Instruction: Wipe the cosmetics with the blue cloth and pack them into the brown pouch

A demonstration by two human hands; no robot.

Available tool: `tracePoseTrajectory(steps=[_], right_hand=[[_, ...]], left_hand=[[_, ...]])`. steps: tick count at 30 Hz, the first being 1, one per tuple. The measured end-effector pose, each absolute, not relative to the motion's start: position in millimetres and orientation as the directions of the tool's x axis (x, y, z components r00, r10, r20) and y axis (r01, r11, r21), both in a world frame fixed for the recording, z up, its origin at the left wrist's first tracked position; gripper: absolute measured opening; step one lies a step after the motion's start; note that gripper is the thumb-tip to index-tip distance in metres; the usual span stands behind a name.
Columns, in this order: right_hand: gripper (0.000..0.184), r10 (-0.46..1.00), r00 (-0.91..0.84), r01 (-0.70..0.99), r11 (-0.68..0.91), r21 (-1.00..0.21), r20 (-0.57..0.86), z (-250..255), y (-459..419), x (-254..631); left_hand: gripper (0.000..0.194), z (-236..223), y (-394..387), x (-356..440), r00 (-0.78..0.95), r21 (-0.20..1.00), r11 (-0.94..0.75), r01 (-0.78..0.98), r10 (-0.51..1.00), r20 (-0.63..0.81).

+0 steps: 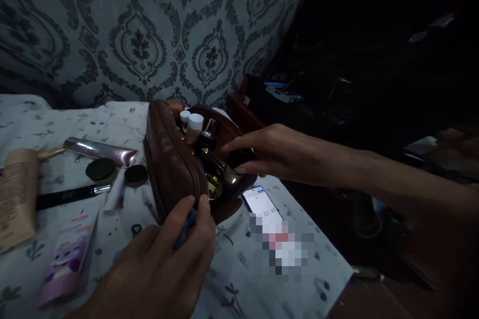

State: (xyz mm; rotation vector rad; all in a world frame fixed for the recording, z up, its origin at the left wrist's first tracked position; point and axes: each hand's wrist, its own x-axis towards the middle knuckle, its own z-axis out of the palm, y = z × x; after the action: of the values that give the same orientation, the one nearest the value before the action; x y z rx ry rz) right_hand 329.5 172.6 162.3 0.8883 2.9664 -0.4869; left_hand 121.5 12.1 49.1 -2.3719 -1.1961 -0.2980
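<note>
Beyond the left fingers (186,208), seemingly steadying the brown cosmetics bag (161,144) open to give right fingers (247,140) access near a white-capped bottle (194,127); cannot tell either grip.

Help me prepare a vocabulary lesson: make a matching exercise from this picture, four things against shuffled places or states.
1. Bag
2. Phone
3. White-capped bottle
4. Cartoon tube

A. lies on the patterned cloth, left of the bag
B. is inside the bag
C. shows a lit screen
D. is brown and open

Pairs: 1-D, 2-C, 3-B, 4-A
</note>
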Motion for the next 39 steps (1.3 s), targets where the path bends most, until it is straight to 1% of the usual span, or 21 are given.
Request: tracePoseTrajectory(steps=[4, 6, 10, 16, 18, 21, 23, 25, 26, 28, 29, 31, 34, 39], right_hand=[[0.029, 0.585, -0.792, 0.599, 0.687, -0.412, -0.175, 163.4, 174.8, 329.5], [0.028, 0.603, -0.770, 0.622, 0.640, -0.451, -0.208, 163.1, 175.3, 329.2], [0.027, 0.636, -0.739, 0.658, 0.609, -0.443, -0.223, 161.5, 175.5, 328.1], [0.027, 0.633, -0.749, 0.643, 0.626, -0.441, -0.194, 157.4, 172.3, 330.7], [0.029, 0.634, -0.754, 0.636, 0.636, -0.437, -0.174, 156.6, 170.3, 331.7], [0.029, 0.625, -0.766, 0.622, 0.665, -0.413, -0.148, 157.4, 168.1, 331.2], [0.027, 0.614, -0.776, 0.613, 0.678, -0.404, -0.146, 159.0, 167.5, 329.9], [0.024, 0.605, -0.783, 0.605, 0.691, -0.396, -0.144, 160.8, 167.6, 328.8], [0.023, 0.601, -0.787, 0.602, 0.699, -0.386, -0.139, 161.6, 167.8, 328.4], [0.022, 0.593, -0.795, 0.594, 0.722, -0.355, -0.125, 162.5, 168.3, 328.4], [0.022, 0.588, -0.800, 0.589, 0.733, -0.342, -0.117, 162.7, 168.6, 328.7], [0.023, 0.576, -0.811, 0.575, 0.750, -0.328, -0.103, 162.7, 169.3, 329.8], [0.023, 0.561, -0.821, 0.560, 0.753, -0.344, -0.108, 162.2, 171.0, 331.9], [0.027, 0.579, -0.802, 0.580, 0.693, -0.428, -0.150, 161.5, 176.2, 335.4]], left_hand=[[0.037, 45.5, 11.6, 123.1, 0.587, -0.290, -0.510, 0.810, 0.693, 0.419], [0.038, 44.0, 10.8, 124.5, 0.565, -0.279, -0.491, 0.825, 0.705, 0.429], [0.040, 42.6, 9.4, 125.5, 0.559, -0.299, -0.473, 0.829, 0.708, 0.432], [0.043, 45.3, 7.3, 123.5, 0.536, -0.219, -0.490, 0.843, 0.736, 0.413], [0.043, 52.6, 9.3, 123.0, 0.546, -0.220, -0.500, 0.837, 0.738, 0.397], [0.035, 73.9, 21.1, 124.2, 0.591, -0.211, -0.556, 0.804, 0.713, 0.376], [0.028, 93.4, 36.1, 127.5, 0.612, -0.140, -0.606, 0.783, 0.712, 0.344], [0.023, 113.4, 55.7, 133.9, 0.616, -0.048, -0.628, 0.777, 0.742, 0.266], [0.022, 122.2, 66.2, 138.4, 0.628, -0.026, -0.637, 0.770, 0.750, 0.209], [0.018, 135.0, 86.0, 149.0, 0.682, -0.028, -0.682, 0.731, 0.731, 0.027], [0.017, 138.4, 94.3, 154.5, 0.705, -0.049, -0.707, 0.705, 0.707, -0.060], [0.018, 139.0, 105.8, 163.7, 0.729, -0.101, -0.749, 0.655, 0.661, -0.177], [0.021, 129.3, 110.1, 169.6, 0.726, -0.139, -0.760, 0.634, 0.648, -0.231], [0.018, 118.2, 100.1, 165.1, 0.723, -0.117, -0.753, 0.647, 0.655, -0.219]])
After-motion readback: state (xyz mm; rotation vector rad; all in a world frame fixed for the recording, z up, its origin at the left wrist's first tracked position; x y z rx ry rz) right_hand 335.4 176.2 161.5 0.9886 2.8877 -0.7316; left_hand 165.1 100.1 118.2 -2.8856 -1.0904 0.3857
